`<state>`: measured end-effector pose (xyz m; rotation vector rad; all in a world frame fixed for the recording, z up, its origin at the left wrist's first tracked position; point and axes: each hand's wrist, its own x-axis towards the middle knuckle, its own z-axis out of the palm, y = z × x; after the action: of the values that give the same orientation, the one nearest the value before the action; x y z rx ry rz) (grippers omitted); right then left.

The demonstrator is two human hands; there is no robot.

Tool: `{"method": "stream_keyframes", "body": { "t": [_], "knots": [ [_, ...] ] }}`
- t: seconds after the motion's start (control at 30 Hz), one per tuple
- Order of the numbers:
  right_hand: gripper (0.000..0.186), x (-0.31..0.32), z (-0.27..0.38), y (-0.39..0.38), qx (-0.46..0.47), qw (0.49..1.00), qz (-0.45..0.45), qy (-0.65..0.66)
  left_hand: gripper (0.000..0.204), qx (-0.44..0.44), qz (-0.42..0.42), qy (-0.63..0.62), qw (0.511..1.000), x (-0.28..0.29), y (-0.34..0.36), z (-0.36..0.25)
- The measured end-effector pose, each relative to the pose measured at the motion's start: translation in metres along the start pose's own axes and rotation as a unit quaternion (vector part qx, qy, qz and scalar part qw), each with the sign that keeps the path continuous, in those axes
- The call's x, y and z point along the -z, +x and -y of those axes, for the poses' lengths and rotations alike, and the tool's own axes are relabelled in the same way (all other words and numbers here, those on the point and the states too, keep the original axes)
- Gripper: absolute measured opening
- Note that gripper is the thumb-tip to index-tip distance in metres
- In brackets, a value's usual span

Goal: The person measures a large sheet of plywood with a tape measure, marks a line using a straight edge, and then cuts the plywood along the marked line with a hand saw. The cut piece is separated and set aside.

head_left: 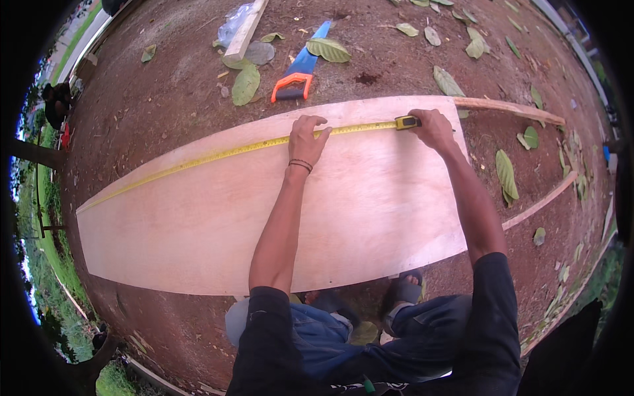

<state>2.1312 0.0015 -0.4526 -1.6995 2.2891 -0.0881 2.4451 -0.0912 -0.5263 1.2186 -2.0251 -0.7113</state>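
1. While the right hand [432,129] grips the case [408,123], its fingers are wrapped round the end away from the tape [218,156]. Underside hidden, so can't tell how the grip closes below.
2. Tape runs left from the right fingers, past the left hand [306,142], toward the sheet's far-left corner. Can't tell if it's hooked there.
3. Left fingers: curled over the tape, thumb and index apart. Probably there to steady a long strip. Pressure: can't tell.
4. Sheet [370,211] lies under both hands. I'd say its flat face is there to stop the tape sagging.
5. Saw [308,61] is on the soil [178,99] beyond the left fingers, off the sheet, handle [291,94] toward them. Likely parked to be reachable yet out of the way.
6. Sticks [512,105] show right of the right fingers, past the sheet's edge. Maybe props; can't tell if they run beneath.
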Motion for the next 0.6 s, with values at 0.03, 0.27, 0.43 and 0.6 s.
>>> {"method": "stream_keyframes", "body": {
  "t": [0.03,0.27,0.43,0.6],
  "knots": [
    [0.030,0.003,-0.011,0.001,-0.007,1.000,-0.008,-0.002,0.024,-0.023,-0.012,0.008,1.000,-0.011,0.005,-0.001],
    [0.031,0.012,-0.076,0.025,-0.002,0.997,-0.079,0.013,0.024,-0.104,0.076,0.002,0.992,-0.080,0.050,-0.020],
    [0.031,0.014,-0.088,0.062,0.018,0.995,-0.089,0.031,0.022,-0.083,0.080,0.028,0.993,-0.114,0.086,-0.032],
    [0.038,0.032,-0.089,0.078,-0.003,0.999,-0.041,0.002,0.031,0.055,0.184,0.013,0.981,-0.143,0.106,-0.047]
  ]
}}
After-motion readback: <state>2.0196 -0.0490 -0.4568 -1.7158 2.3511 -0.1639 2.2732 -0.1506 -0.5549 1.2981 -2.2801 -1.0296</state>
